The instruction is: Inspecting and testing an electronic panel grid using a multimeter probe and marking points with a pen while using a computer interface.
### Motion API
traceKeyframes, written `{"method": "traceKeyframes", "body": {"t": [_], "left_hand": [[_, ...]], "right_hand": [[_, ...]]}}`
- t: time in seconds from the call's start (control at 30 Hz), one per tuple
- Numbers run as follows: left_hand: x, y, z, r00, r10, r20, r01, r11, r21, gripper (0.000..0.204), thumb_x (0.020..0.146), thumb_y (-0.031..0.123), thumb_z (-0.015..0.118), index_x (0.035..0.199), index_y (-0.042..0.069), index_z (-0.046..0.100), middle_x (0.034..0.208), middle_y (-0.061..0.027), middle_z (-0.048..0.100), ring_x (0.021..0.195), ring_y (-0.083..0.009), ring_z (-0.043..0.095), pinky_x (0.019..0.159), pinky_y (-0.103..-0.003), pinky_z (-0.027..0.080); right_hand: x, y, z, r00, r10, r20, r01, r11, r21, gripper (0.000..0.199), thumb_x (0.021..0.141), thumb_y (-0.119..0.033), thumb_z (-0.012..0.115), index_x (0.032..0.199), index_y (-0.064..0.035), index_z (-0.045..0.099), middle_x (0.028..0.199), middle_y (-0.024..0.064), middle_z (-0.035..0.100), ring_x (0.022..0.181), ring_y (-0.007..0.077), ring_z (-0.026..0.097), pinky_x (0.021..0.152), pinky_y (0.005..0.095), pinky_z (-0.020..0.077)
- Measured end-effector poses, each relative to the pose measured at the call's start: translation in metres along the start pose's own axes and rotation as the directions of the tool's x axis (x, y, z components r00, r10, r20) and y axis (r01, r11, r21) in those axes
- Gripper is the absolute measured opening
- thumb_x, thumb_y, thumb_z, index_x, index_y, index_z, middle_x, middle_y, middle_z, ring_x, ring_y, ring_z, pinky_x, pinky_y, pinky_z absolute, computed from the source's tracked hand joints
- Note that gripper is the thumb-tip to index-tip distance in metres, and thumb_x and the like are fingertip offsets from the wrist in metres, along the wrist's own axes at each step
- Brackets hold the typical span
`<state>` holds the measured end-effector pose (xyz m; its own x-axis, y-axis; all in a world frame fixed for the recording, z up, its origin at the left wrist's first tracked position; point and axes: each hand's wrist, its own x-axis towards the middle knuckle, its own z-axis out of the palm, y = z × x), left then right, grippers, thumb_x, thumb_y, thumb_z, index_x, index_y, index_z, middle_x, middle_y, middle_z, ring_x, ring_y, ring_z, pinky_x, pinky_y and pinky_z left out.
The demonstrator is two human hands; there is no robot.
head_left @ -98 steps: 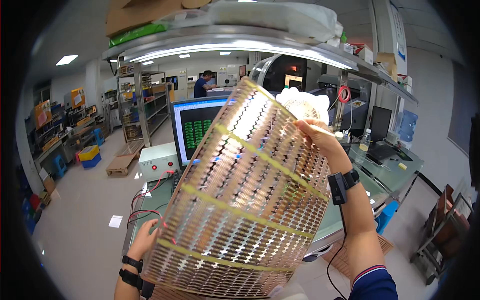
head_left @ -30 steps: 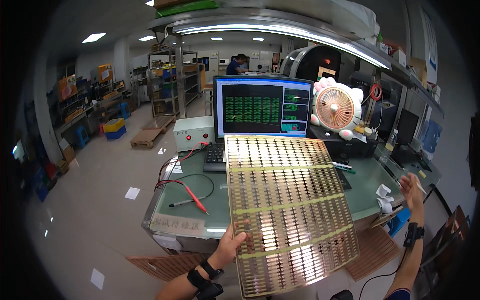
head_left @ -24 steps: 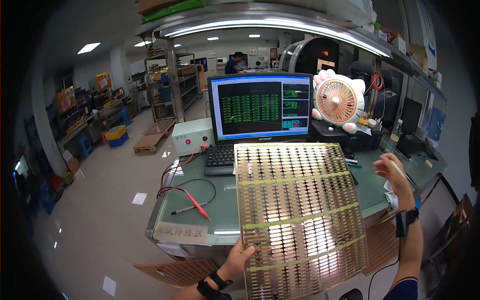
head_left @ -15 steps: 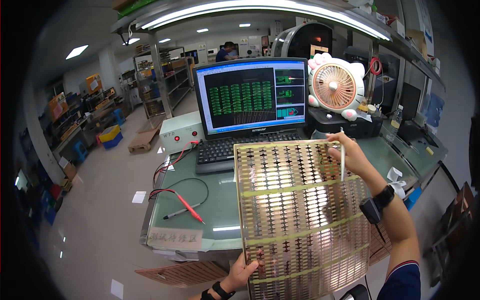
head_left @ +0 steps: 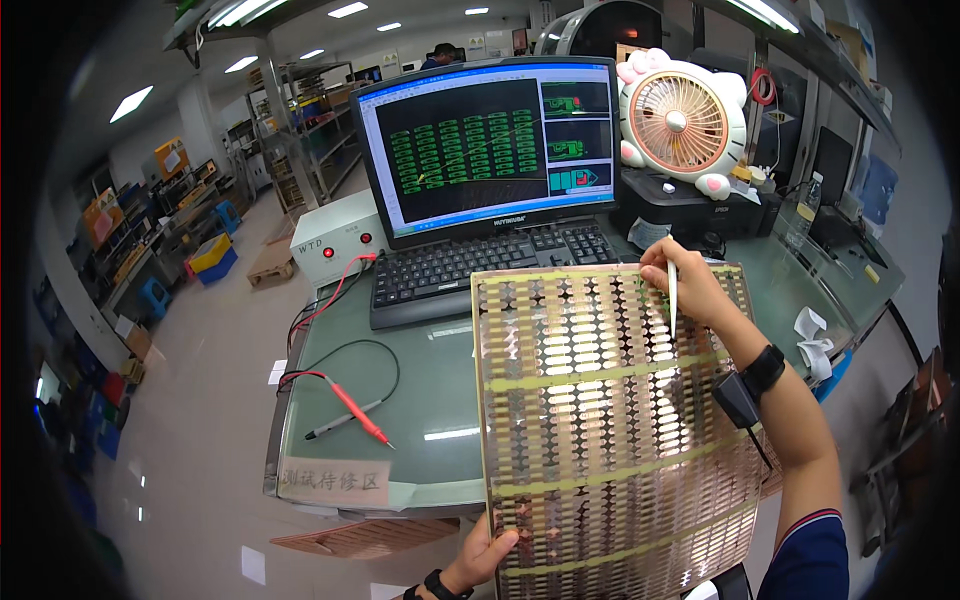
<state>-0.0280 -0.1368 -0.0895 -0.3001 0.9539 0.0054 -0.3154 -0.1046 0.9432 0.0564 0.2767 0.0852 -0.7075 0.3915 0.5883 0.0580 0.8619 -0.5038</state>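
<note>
I see my left hand (head_left: pixel 487 555) gripping the lower left edge of a tilted copper-patterned panel (head_left: pixel 610 430) near the green surface (head_left: pixel 440 400), my right hand (head_left: pixel 692 287) holding a white stick (head_left: pixel 672 300) (a slip could scratch the panel).

Your green-topped workbench (head_left: pixel 435 365) carries a black keyboard (head_left: pixel 480 264), a white instrument box (head_left: pixel 340 234), a black printer (head_left: pixel 690 212), a red test probe (head_left: pixel 358 412) and a black test probe (head_left: pixel 330 427).
</note>
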Motion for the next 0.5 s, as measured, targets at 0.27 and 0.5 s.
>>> {"method": "traceKeyframes", "body": {"t": [0.27, 0.5], "left_hand": [[-0.008, -0.003, 0.008, 0.990, -0.088, -0.113, 0.081, 0.995, -0.066, 0.049, 0.095, 0.012, 0.048, 0.137, -0.001, 0.028, 0.126, -0.0123, 0.048, 0.107, -0.0179, 0.055, 0.088, -0.036, 0.048], [-0.019, 0.048, 0.003, 0.982, -0.186, -0.043, 0.190, 0.918, 0.347, 0.040, 0.097, 0.026, 0.047, 0.128, 0.001, 0.049, 0.125, -0.0180, 0.055, 0.112, -0.0262, 0.057, 0.094, -0.033, 0.045]], "right_hand": [[0.004, 0.017, 0.014, 0.980, 0.135, 0.148, -0.145, 0.988, 0.059, 0.016, 0.086, -0.016, 0.066, 0.092, -0.0026, 0.058, 0.074, 0.0077, 0.065, 0.070, 0.0167, 0.064, 0.065, 0.0300, 0.0488], [-0.008, 0.018, 0.023, 0.972, 0.175, 0.160, -0.186, 0.981, 0.060, 0.019, 0.086, -0.017, 0.066, 0.092, -0.0012, 0.057, 0.079, 0.0107, 0.066, 0.074, 0.0185, 0.065, 0.067, 0.0310, 0.0494]]}}
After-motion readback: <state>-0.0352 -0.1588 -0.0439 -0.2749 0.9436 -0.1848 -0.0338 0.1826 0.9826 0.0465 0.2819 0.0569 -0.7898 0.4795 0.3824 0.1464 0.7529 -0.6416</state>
